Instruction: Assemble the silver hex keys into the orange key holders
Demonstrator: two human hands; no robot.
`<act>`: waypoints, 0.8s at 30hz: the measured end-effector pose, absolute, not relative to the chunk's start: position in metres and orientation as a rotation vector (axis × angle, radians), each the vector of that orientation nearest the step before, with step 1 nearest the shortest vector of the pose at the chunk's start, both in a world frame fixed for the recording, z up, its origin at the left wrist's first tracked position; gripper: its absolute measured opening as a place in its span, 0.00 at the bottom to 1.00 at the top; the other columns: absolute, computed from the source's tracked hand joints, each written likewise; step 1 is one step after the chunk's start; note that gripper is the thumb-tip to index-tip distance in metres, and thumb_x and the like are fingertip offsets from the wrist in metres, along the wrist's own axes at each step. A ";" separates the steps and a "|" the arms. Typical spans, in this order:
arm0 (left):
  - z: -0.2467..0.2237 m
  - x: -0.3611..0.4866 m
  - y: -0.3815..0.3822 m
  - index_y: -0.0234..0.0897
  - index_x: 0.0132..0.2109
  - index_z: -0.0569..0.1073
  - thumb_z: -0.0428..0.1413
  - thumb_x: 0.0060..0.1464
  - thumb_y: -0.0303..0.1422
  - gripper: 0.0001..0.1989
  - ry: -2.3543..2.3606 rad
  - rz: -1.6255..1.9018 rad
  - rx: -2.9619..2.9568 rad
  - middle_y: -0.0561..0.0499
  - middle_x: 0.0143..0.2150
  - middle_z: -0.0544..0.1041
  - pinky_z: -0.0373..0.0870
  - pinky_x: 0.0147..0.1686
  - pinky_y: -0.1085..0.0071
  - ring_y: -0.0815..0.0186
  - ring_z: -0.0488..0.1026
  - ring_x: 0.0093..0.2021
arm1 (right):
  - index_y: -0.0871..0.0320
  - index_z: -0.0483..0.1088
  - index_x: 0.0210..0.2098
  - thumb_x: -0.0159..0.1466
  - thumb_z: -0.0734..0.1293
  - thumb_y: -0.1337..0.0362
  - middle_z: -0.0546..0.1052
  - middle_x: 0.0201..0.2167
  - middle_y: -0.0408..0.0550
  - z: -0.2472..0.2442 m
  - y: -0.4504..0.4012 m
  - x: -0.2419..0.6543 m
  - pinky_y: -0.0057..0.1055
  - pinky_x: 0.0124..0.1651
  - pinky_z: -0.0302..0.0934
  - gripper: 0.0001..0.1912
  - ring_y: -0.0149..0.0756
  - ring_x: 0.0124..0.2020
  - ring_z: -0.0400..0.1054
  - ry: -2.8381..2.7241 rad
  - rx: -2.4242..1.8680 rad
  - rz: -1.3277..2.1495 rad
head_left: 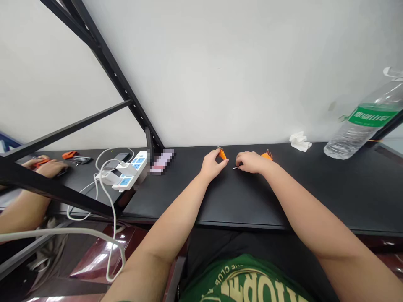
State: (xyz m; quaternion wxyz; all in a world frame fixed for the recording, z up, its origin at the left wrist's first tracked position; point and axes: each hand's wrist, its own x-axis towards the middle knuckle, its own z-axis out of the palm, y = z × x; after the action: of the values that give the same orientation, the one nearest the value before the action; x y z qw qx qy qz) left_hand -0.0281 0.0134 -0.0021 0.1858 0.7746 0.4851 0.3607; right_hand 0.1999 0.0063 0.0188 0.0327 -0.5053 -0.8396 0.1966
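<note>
On the black table [245, 205], my left hand [212, 165] pinches a small orange piece [222, 154] between thumb and fingers. Just to its right, my right hand [247, 162] is closed around a thin dark piece [236, 167] with a light tip, which pokes out to the left. An orange holder [267, 156] with several dark bits standing up lies behind my right hand, partly covered by it. The two hands are close together but apart.
A big clear bottle [359, 126] and crumpled tissue [300, 141] are at the right. A black metal frame [122, 90], white power strip [134, 172] and cables [110, 197] are at the left. Beyond them, another person's hands [52, 167] work beside orange and dark tools [80, 159].
</note>
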 end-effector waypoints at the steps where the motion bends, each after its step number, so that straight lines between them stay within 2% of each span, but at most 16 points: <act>1: -0.003 -0.028 0.014 0.37 0.51 0.76 0.65 0.53 0.37 0.19 1.365 1.013 2.195 0.49 0.43 0.79 0.74 0.48 0.65 0.63 0.75 0.42 | 0.53 0.79 0.39 0.63 0.67 0.66 0.76 0.50 0.50 0.021 0.004 0.196 0.37 0.47 0.62 0.07 0.42 0.43 0.72 -2.629 -1.576 0.561; 6: -0.004 -0.030 0.017 0.36 0.52 0.74 0.65 0.53 0.33 0.19 1.349 1.024 2.269 0.47 0.45 0.78 0.74 0.51 0.63 0.61 0.76 0.45 | 0.59 0.74 0.36 0.62 0.65 0.68 0.77 0.45 0.54 0.028 -0.003 0.177 0.35 0.47 0.58 0.05 0.44 0.48 0.70 -2.627 -1.594 0.311; 11: -0.004 -0.030 0.015 0.37 0.52 0.74 0.65 0.53 0.32 0.19 1.342 1.024 2.313 0.47 0.45 0.78 0.73 0.51 0.62 0.60 0.75 0.45 | 0.56 0.71 0.40 0.65 0.64 0.66 0.77 0.36 0.46 0.027 -0.002 0.178 0.30 0.37 0.53 0.05 0.34 0.35 0.67 -2.319 -1.553 0.393; 13: -0.003 -0.030 0.013 0.36 0.53 0.74 0.66 0.53 0.32 0.20 1.328 1.021 2.339 0.46 0.46 0.78 0.73 0.51 0.62 0.60 0.75 0.46 | 0.56 0.71 0.40 0.66 0.64 0.65 0.77 0.35 0.45 0.024 0.000 0.181 0.29 0.36 0.52 0.05 0.33 0.33 0.66 -2.239 -1.480 0.416; 19: 0.003 -0.028 0.010 0.37 0.53 0.75 0.66 0.53 0.32 0.20 1.265 0.946 2.427 0.46 0.49 0.78 0.71 0.53 0.62 0.60 0.74 0.49 | 0.57 0.73 0.38 0.69 0.62 0.66 0.76 0.39 0.48 0.015 0.005 0.184 0.30 0.41 0.57 0.08 0.34 0.39 0.67 -2.232 -1.231 0.340; 24: 0.003 -0.026 0.009 0.38 0.56 0.75 0.65 0.55 0.33 0.22 1.235 0.890 2.481 0.46 0.52 0.78 0.71 0.53 0.61 0.59 0.73 0.49 | 0.59 0.74 0.38 0.72 0.61 0.66 0.74 0.37 0.50 0.017 0.007 0.186 0.32 0.44 0.59 0.11 0.38 0.41 0.67 -2.223 -1.132 0.309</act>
State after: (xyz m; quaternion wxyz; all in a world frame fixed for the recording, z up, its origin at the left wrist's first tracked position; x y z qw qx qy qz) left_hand -0.0261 0.0086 0.0034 0.1150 0.8468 0.4214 0.3037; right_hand 0.1862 0.0068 0.0173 0.3088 -0.4282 -0.8412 0.1168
